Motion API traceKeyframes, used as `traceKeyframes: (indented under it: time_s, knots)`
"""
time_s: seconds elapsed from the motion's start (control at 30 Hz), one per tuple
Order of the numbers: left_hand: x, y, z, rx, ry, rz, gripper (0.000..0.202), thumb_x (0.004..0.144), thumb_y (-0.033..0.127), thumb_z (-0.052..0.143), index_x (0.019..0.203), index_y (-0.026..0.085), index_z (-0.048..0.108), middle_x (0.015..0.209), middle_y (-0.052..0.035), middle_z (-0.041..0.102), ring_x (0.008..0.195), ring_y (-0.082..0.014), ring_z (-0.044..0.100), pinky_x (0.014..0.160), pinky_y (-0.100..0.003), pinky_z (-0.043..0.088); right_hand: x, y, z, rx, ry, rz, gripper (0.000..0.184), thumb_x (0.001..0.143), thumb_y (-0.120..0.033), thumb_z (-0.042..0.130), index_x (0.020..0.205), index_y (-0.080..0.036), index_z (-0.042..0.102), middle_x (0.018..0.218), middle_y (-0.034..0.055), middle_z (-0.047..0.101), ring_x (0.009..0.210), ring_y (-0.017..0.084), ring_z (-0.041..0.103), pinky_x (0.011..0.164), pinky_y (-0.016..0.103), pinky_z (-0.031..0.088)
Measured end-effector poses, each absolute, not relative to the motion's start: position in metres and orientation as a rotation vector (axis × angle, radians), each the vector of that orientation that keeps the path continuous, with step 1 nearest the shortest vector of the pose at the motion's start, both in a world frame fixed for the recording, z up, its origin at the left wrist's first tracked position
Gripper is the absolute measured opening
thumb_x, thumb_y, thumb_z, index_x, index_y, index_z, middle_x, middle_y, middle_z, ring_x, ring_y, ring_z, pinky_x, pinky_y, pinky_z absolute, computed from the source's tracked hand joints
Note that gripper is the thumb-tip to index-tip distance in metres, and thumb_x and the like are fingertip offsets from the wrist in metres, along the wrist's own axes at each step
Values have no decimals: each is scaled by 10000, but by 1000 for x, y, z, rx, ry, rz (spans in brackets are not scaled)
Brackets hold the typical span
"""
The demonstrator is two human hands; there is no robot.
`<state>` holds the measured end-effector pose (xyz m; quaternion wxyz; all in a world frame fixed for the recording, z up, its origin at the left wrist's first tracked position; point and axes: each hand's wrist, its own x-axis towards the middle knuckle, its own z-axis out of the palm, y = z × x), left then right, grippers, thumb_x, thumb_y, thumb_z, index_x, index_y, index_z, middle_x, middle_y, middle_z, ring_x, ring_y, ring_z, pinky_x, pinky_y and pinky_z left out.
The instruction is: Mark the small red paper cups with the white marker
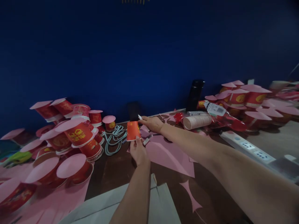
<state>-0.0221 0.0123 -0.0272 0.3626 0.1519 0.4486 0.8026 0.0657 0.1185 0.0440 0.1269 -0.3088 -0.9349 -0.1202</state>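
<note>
Upside down, its wider rim toward me, a red-orange paper cup (133,131) is gripped at the rim by my left hand (139,153). My right hand (153,124) is closed in a pinch by the cup's far end, where a small white tip shows at the fingers; I cannot make out what it is. Just behind the cup stands a dark, block-like object (133,111). Under my hands lies a pink paper sheet (173,155) with cut edges, and a small whitish object (147,140) rests beside my left hand.
Stacked red cups topped with pink discs (72,165) fill the left; more cups (240,96) stand at right. A coiled pale cord (114,140), black bottle (195,95), sleeve of paper cups (197,121), glue bottle (215,108), power strip (249,146) and white cardboard (163,202) surround my arms.
</note>
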Motion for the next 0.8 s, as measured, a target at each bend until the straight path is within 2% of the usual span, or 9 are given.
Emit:
traceKeyframes:
  time_s: [0.17, 0.3, 0.53, 0.67, 0.8]
  knots:
    - [-27, 16, -32, 364, 1231, 2062, 244, 730, 400, 697, 777, 174, 618, 652, 29, 583, 637, -95, 575, 667, -229, 451, 52, 141, 39, -888, -2819, -422, 418, 900, -220, 502, 1300, -312, 423, 1358, 60, 501, 871, 177, 681, 625, 257, 479]
    - [-26, 17, -31, 336, 1239, 2030, 197, 763, 362, 670, 745, 173, 618, 643, 29, 571, 624, -90, 571, 657, -221, 452, 50, 151, 33, -938, -2820, -427, 374, 922, -251, 469, 1287, -319, 429, 1371, 59, 492, 880, 183, 683, 639, 267, 479]
    - [-24, 17, -31, 348, 1240, 2042, 157, 788, 313, 654, 842, 167, 668, 730, 7, 626, 635, -80, 577, 675, -213, 456, 52, 161, 39, -1022, -2784, -392, 524, 842, -243, 574, 1328, -327, 394, 1365, 64, 492, 878, 199, 686, 650, 272, 479]
    - [-23, 17, -31, 343, 1233, 2028, 149, 790, 303, 648, 830, 161, 665, 750, 4, 633, 637, -80, 581, 660, -211, 453, 56, 159, 43, -1087, -2742, -351, 466, 864, -204, 527, 1300, -335, 427, 1332, 47, 522, 864, 185, 686, 641, 250, 462]
    - [-23, 18, -31, 336, 1240, 2036, 126, 795, 282, 642, 780, 158, 661, 706, 12, 617, 623, -74, 569, 662, -206, 447, 61, 146, 45, -1087, -2666, -267, 459, 879, -232, 518, 1319, -328, 430, 1339, 46, 526, 883, 190, 681, 655, 260, 474]
